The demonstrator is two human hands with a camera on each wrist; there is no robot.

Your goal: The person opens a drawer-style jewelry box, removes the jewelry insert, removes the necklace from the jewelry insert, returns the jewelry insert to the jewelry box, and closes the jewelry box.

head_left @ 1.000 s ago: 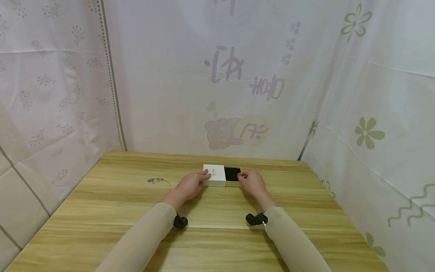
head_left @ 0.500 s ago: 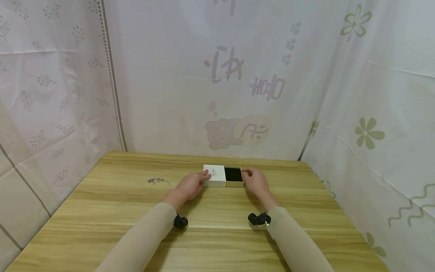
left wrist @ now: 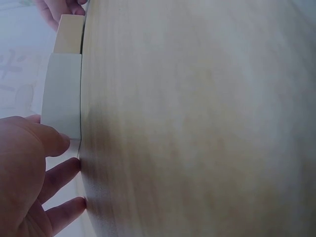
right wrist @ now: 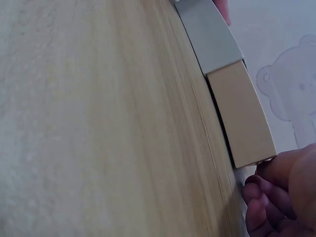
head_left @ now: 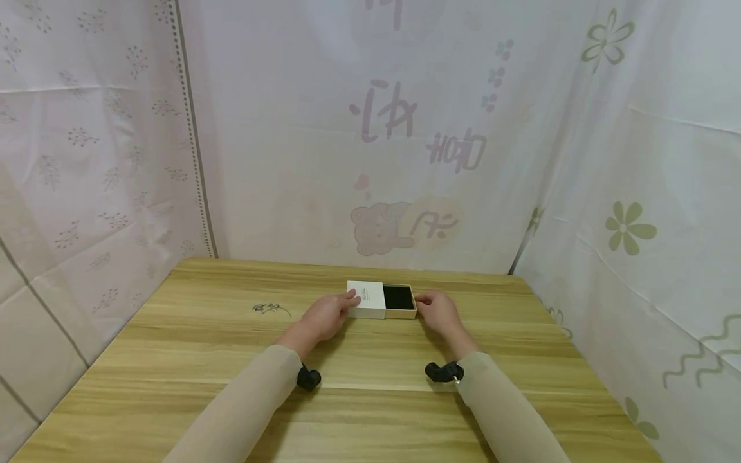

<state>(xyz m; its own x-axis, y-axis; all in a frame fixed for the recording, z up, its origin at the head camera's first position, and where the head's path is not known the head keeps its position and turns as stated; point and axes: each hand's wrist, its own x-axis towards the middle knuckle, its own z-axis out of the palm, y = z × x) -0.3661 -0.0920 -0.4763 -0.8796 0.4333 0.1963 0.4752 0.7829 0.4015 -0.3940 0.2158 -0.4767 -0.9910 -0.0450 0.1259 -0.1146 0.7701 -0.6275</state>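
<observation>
A small slide-out box lies at the table's far middle. Its white sleeve [head_left: 366, 299] has print on top, and its tan tray [head_left: 401, 314] with a black pad [head_left: 398, 297] sticks out to the right. My left hand [head_left: 324, 315] grips the sleeve's left end, thumb and finger on its surface; two lower fingertips meet the table in the left wrist view. My right hand [head_left: 440, 313] is at the tray's outer end. In the right wrist view its fingers [right wrist: 256, 212] are curled and one digit touches the end's corner; whether they pinch anything is hidden.
A thin silvery piece [head_left: 267, 308], seemingly chain jewellery, lies left of the left hand. The wood-grain table [head_left: 370, 399] ends close behind the box. Printed cloth curtains [head_left: 289, 161] stand behind and on both sides. Each wrist carries a small black camera [head_left: 444, 372].
My right hand has moved slightly right, from over the tray's end wall to outside it, uncovering more of the black pad. The left hand and sleeve have stayed in place.
</observation>
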